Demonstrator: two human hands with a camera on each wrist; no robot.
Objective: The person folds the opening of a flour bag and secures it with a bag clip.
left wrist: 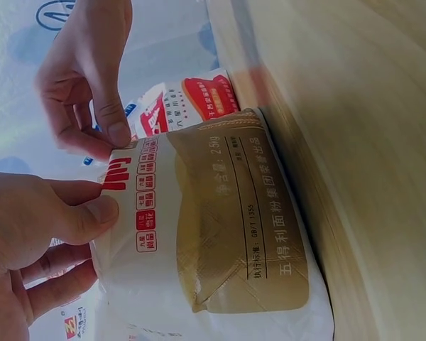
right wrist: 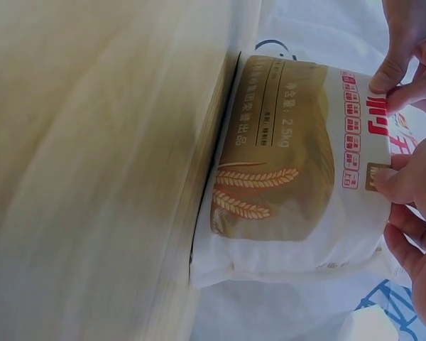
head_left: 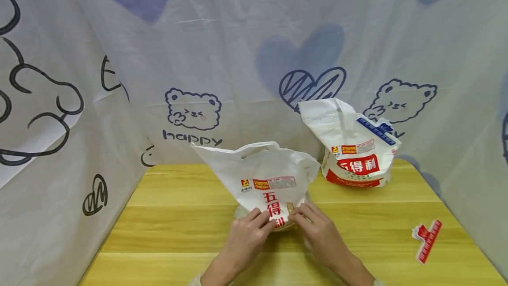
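In the head view a white flour bag (head_left: 274,180) with red lettering stands at the middle of the table, its wide upper part leaning back. The left hand (head_left: 248,235) pinches the bag's front face between thumb and fingers. Beside it, the right hand (head_left: 317,231) pinches the same face a short way to the right. Both wrist views show the bag's lower front, with a brown panel (left wrist: 234,220) below the two thumbs. Wheat ears (right wrist: 248,192) are printed on that panel. What lies inside the bag is hidden.
A second flour bag (head_left: 353,158), its folded top held by a blue clip (head_left: 377,130), stands at the back right. One red clip (head_left: 427,242) lies on the wooden table (head_left: 170,228) near the right edge. A printed curtain (head_left: 246,56) hangs behind and along the sides.
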